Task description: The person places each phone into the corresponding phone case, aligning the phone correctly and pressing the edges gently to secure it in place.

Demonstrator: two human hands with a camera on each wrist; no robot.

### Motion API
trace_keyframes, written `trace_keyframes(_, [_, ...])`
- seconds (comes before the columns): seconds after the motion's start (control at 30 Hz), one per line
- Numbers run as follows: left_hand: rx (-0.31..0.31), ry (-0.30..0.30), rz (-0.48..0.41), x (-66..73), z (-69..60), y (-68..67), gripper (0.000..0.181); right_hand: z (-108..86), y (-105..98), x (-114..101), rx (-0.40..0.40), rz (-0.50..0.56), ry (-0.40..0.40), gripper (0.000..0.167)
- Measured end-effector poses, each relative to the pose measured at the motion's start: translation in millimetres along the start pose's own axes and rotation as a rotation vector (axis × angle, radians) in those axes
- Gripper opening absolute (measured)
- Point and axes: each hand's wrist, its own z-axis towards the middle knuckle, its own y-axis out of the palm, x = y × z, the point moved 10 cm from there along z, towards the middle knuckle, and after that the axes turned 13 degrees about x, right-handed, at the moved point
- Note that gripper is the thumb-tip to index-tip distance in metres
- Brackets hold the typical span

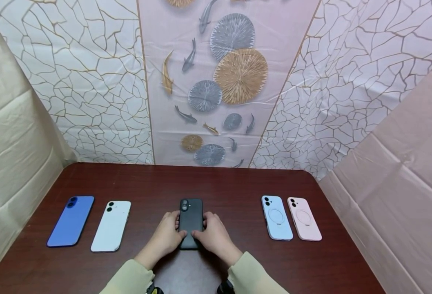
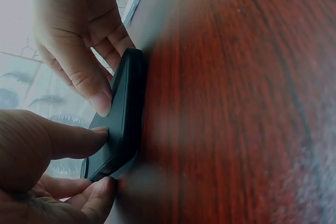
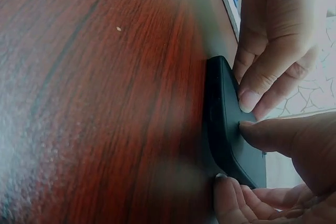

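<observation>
A black phone [image 1: 191,216], camera end away from the person, lies back up at the middle of the table. The left hand [image 1: 165,233] grips its left side, thumb on the back and fingers curled at the edge. On the opposite side the right hand [image 1: 214,234] grips it the same way. In the left wrist view both thumbs press the phone's dark back [image 2: 118,124], close together. The right wrist view shows the phone [image 3: 231,124] between the hands, its near end by the wood surface. The fingertips beneath are partly hidden.
At the left lie a blue phone [image 1: 71,221] and a white phone [image 1: 111,226]. Light blue [image 1: 277,222] and pink [image 1: 306,222] phones, each with a ring on its back, lie at the right. Patterned cloth [image 1: 105,81] hangs behind the brown table [image 1: 227,183].
</observation>
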Motion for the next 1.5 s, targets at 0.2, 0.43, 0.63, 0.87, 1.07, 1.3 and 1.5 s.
trace_keyframes(0.2, [0.013, -0.037, -0.055, -2.8, 1.5, -0.7, 0.065, 1.5, 0.4, 1.6, -0.020, 0.014, 0.009, 0.056])
trace_keyframes(0.43, [-0.010, -0.037, -0.083, -2.4, 2.6, 0.6, 0.066, 3.1, 2.4, 3.0, -0.040, 0.033, 0.022, 0.057])
trace_keyframes(0.63, [-0.051, -0.042, -0.102, -1.6, 2.4, 4.0, 0.073, 3.1, 2.7, 2.0, -0.039, 0.026, 0.012, 0.055])
trace_keyframes(0.87, [-0.180, -0.030, -0.079, -1.9, -2.6, 11.5, 0.092, 2.2, 4.7, 3.3, -0.060, 0.015, 0.033, 0.055])
trace_keyframes(1.07, [-0.239, 0.059, -0.002, 3.4, -4.8, 12.2, 0.095, 2.3, 4.9, 3.0, -0.051, 0.005, 0.022, 0.061])
trace_keyframes(1.3, [-0.246, 0.090, 0.091, 4.0, -4.4, 12.1, 0.096, 3.7, 4.9, 1.5, -0.055, -0.018, -0.001, 0.064])
trace_keyframes(1.5, [-0.252, 0.108, 0.149, 1.8, -4.2, 13.6, 0.095, 4.0, 7.5, 1.6, -0.072, -0.043, -0.009, 0.063])
